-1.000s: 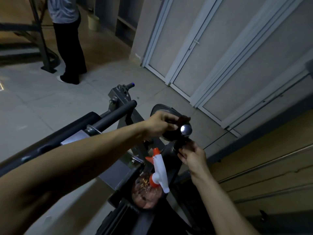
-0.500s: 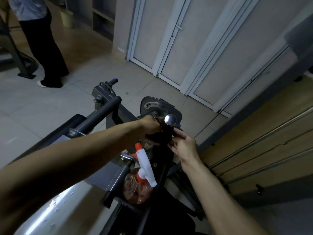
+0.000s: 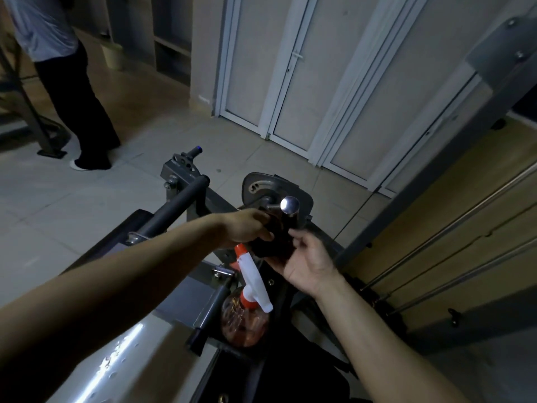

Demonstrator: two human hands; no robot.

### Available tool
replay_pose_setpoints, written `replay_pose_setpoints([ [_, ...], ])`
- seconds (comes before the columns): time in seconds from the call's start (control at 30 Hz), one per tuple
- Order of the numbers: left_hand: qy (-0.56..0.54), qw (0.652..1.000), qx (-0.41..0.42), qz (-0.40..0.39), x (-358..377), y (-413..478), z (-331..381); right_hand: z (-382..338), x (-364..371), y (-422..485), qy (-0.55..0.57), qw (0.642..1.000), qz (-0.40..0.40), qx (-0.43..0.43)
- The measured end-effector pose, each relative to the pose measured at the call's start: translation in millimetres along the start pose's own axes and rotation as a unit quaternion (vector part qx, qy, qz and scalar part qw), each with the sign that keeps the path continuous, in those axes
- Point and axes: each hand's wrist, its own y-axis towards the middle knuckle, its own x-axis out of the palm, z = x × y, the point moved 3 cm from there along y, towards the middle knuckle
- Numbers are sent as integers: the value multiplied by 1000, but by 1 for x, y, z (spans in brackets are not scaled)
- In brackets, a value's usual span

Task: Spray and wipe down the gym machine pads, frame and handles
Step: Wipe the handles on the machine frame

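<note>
Over tiled floor, left hand grips dark cloth above spray bottle.

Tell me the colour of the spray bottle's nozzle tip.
Orange-red nozzle tip, on a white sprayer head; head view.

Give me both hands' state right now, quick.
Left hand: closed, gripping the dark cloth under the chrome knob.
Right hand: open, fingers relaxed, beside the cloth.

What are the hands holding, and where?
The left hand grips a dark cloth, bunched against the handle below the shiny knob. Where on the cloth is too dark to tell. The right hand is open beside it, holding nothing.
</note>
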Motion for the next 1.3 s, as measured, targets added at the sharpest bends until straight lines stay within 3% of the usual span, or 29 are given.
replay_pose_setpoints([
  [0.17,143,988,-24,52,-2,27,-13,17,-3,20,-53,990,111,75],
  [0.27,44,994,-46,85,-3,37,-16,9,-4,26,-28,980,186,63],
  [0.4,-148,983,-90,54,2,47,-9,-16,-5,17,22,974,225,22],
  [0.6,-206,975,-74,29,-6,27,7,-32,16,-11,4,974,225,0],
  [0.93,-152,988,-29,23,-23,-41,49,-44,53,-61,-56,982,166,-66],
  [1.07,-114,993,-3,35,-28,-57,54,-46,45,-76,-47,979,145,-137],
  [1.13,-80,995,11,66,-31,-61,53,-57,32,-86,-13,958,182,-221],
  [1.2,-68,988,26,134,-32,-59,52,-74,25,-96,-67,908,219,-350],
  [1.23,-72,983,33,167,-32,-57,49,-80,27,-100,-147,863,227,-426],
  [1.3,-89,974,38,203,-27,-52,45,-80,40,-96,-353,713,212,-568],
])
